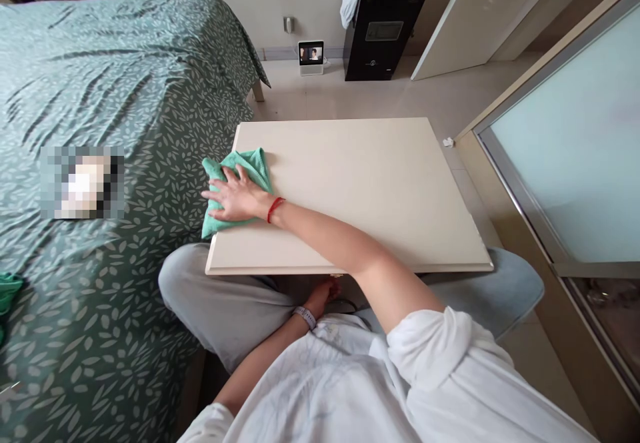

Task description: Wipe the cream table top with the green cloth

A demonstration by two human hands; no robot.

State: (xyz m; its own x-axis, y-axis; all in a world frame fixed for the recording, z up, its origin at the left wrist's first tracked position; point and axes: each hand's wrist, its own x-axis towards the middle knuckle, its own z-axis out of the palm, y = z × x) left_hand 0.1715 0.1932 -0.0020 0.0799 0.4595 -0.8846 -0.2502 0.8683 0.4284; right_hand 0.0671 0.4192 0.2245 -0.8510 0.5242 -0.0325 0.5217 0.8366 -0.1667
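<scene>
Along the left, a wide bed (pixel 100 96) under a green leaf-printed cover, close against the left edge of the table. In the middle, a low cream table (pixel 360 190) drawn over the lap of the seated person, top bare but for one cloth. On the right, a frosted glass panel (pixel 575 163) in a metal frame; at the far wall, a black cabinet (pixel 380 30) with clothes heaped on top. On the near-left corner of the table, a green cloth (pixel 255 163), crumpled, partly hanging over the left edge toward the bed. Flat on that cloth, the right hand (pixel 235 198), fingers spread and pressing down, arm stretched across the body from the right. Below the near edge of the table, the left hand (pixel 323 294), mostly hidden by the tabletop; impossible to tell whether curled, gripping or loose. Hands well apart. By the look of it, wiping under way at this one corner; no streaks, damp marks or dirt visible anywhere on the top, so no telling how much is already wiped and how much is left. On the floor beside the cabinet, a small lit screen (pixel 311 53). On the right wrist, a red string (pixel 274 208); on the left, a pale watch (pixel 304 316).
</scene>
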